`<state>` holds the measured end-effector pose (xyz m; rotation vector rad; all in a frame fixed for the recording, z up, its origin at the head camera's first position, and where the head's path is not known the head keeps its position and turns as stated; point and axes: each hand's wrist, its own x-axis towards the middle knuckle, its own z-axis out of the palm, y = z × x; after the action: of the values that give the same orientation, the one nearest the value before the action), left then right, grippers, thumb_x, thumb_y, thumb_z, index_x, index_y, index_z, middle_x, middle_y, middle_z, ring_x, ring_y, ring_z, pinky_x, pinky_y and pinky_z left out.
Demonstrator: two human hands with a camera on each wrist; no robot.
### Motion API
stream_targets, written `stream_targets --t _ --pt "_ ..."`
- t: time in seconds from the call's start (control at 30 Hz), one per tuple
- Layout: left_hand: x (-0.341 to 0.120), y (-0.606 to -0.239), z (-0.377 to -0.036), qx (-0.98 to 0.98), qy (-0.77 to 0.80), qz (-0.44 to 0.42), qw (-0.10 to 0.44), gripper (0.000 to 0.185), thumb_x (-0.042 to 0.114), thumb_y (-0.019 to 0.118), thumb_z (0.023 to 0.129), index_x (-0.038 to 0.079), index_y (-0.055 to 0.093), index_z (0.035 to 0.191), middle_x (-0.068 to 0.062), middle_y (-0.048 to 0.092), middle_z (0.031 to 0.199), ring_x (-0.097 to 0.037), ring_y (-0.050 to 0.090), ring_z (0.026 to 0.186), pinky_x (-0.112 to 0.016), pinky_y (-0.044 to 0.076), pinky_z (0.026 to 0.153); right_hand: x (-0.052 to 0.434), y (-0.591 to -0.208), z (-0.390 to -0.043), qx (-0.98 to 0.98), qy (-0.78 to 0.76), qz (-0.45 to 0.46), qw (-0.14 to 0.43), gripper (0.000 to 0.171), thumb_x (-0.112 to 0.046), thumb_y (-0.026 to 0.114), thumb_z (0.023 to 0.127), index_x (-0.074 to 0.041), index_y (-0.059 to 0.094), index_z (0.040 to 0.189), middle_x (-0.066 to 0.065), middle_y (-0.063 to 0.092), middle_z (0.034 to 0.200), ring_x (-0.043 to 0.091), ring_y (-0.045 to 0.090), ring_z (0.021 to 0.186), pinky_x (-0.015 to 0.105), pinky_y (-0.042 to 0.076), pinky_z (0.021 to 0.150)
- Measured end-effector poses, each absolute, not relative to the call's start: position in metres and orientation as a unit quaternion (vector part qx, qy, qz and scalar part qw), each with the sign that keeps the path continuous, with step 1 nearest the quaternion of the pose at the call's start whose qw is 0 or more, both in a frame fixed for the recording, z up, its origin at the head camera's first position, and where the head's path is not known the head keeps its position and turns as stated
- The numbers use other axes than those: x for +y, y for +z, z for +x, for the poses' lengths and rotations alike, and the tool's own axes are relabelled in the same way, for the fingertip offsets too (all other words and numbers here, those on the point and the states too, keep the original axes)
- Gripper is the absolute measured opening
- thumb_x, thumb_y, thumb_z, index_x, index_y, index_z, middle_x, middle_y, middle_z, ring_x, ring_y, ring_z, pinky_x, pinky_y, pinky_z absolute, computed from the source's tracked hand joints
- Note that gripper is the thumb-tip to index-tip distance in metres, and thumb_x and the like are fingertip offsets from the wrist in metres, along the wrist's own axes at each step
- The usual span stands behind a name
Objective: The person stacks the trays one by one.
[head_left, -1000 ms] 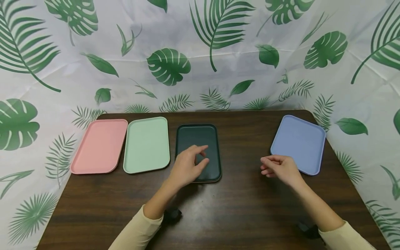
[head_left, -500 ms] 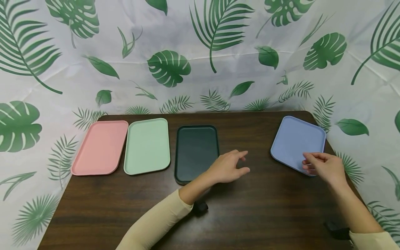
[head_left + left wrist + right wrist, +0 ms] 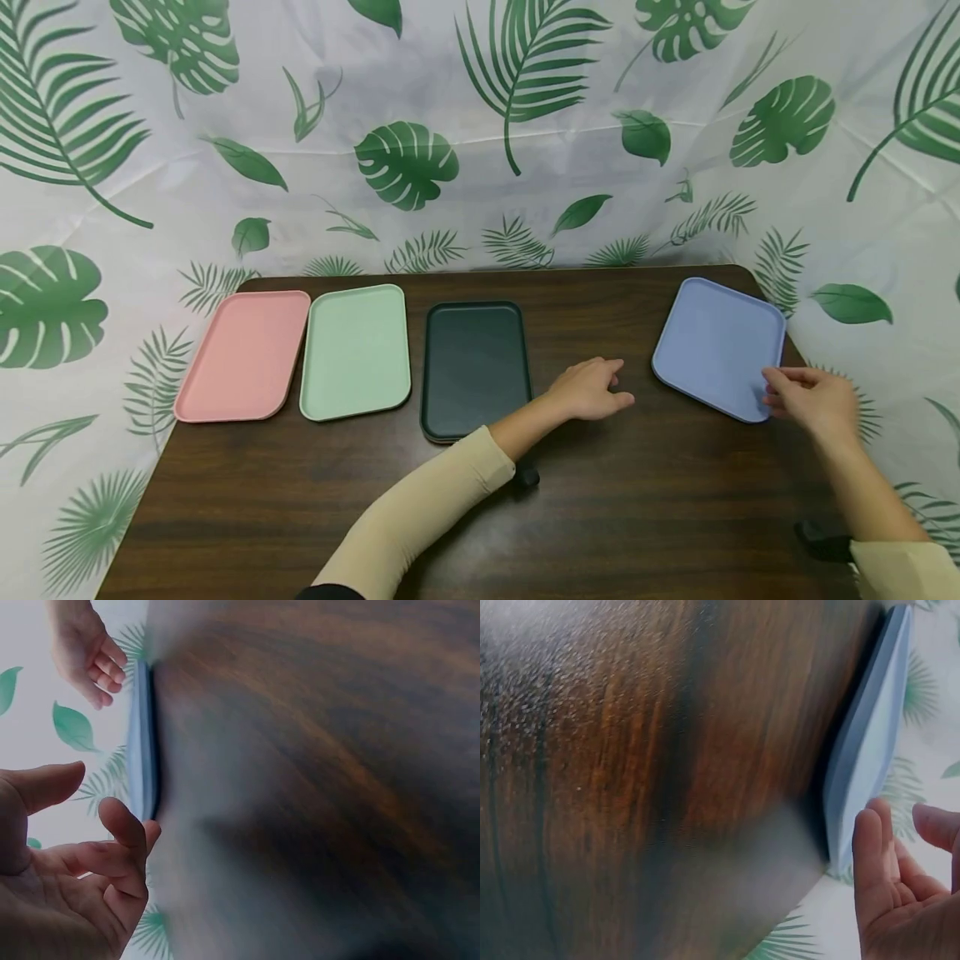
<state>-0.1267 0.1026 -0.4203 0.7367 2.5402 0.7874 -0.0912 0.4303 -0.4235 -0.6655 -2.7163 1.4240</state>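
Observation:
At the right end of the table lies a blue tray [image 3: 716, 346], turned slightly askew. My right hand [image 3: 817, 402] hovers by its near right corner; in the right wrist view its fingers [image 3: 870, 859] are loosely bent, with a gap to the thumb and nothing held. Whether a fingertip touches the tray's rim I cannot tell. My left hand [image 3: 591, 390] is above the table, left of the blue tray and apart from it. Its thumb and fingers are spread and loosely bent, holding nothing. Seen edge-on in the left wrist view, the blue tray [image 3: 142, 742] stands beyond the fingers.
A dark green tray [image 3: 476, 367] lies mid-table, its near right corner partly behind my left forearm; another rim shows beneath it. Further left are a light green tray [image 3: 356, 354] and a pink tray [image 3: 243, 357]. A leaf-patterned cloth [image 3: 315, 192] hangs behind the brown table [image 3: 600, 517].
Both hands have moved right: the left from over the dark green tray to near the blue one, the right across the blue tray to its right corner. The trays have stayed put.

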Motion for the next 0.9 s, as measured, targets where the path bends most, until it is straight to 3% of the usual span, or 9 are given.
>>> stream_targets --t 0.33,0.57,0.8,0.9 --pt "0.130 -0.433 -0.145 0.917 0.272 0.214 0.200 0.061 0.047 0.061 0.094 0.018 0.048 0.146 0.012 0.064 0.113 -0.006 0.059 0.106 -0.027 0.048 0.083 0.438 -0.431 -0.096 -0.836 0.495 -0.236 -0.037 0.058 -0.032 0.064 0.095 0.015 0.050 0.124 -0.012 0.066 0.067 0.009 0.067 0.058 0.033 0.057 0.058" --pt "0.151 -0.433 -0.145 0.921 0.245 0.224 0.204 0.054 0.049 0.061 0.093 0.022 0.055 0.140 0.015 0.063 0.111 -0.004 0.058 0.102 -0.025 0.047 0.077 0.447 -0.436 -0.096 -0.865 0.421 -0.271 -0.036 0.065 -0.037 0.062 0.094 0.017 0.050 0.128 -0.004 0.062 0.069 0.008 0.064 0.055 0.035 0.057 0.056" --pt "0.162 -0.434 -0.145 0.922 0.234 0.225 0.210 0.052 0.050 0.060 0.093 0.027 0.055 0.139 0.017 0.062 0.113 -0.002 0.057 0.103 -0.025 0.047 0.078 0.446 -0.437 -0.093 -0.865 0.420 -0.263 -0.074 0.064 -0.030 0.063 0.095 0.021 0.046 0.129 -0.001 0.062 0.073 0.009 0.064 0.058 0.035 0.057 0.059" --pt "0.164 -0.433 -0.145 0.921 0.230 0.230 0.213 0.052 0.050 0.060 0.094 0.027 0.054 0.140 0.016 0.060 0.115 -0.003 0.057 0.102 -0.026 0.047 0.078 0.446 -0.438 -0.094 -0.867 0.419 -0.258 -0.085 0.063 -0.026 0.063 0.095 0.022 0.044 0.130 0.007 0.063 0.079 0.009 0.065 0.060 0.036 0.057 0.060"
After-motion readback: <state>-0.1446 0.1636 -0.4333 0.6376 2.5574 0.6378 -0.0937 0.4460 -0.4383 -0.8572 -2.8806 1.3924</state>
